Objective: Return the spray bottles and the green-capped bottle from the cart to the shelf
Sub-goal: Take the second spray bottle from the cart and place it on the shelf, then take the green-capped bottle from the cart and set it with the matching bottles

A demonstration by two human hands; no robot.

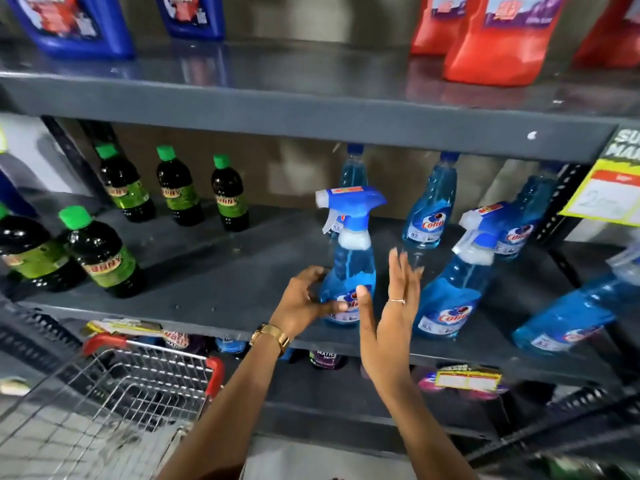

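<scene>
A blue spray bottle [349, 268] stands upright near the front edge of the grey middle shelf [214, 296]. My left hand [306, 299] curls around its lower left side, thumb across the label. Just to the bottle's right, my right hand [391, 306] is flat with fingers spread, thumb near the label, holding nothing. Two more spray bottles stand to the right [453, 289], [568, 313]. Several dark green-capped bottles [100, 254] stand on the shelf's left part. The wire cart [114, 386] with red corners is at lower left; nothing shows in its visible part.
Blue refill bottles [431, 202] without triggers stand at the back of the shelf. Blue jugs [69, 22] and red pouches [498, 39] sit on the shelf above. A yellow price tag [602, 195] hangs at right. More products fill the shelf below.
</scene>
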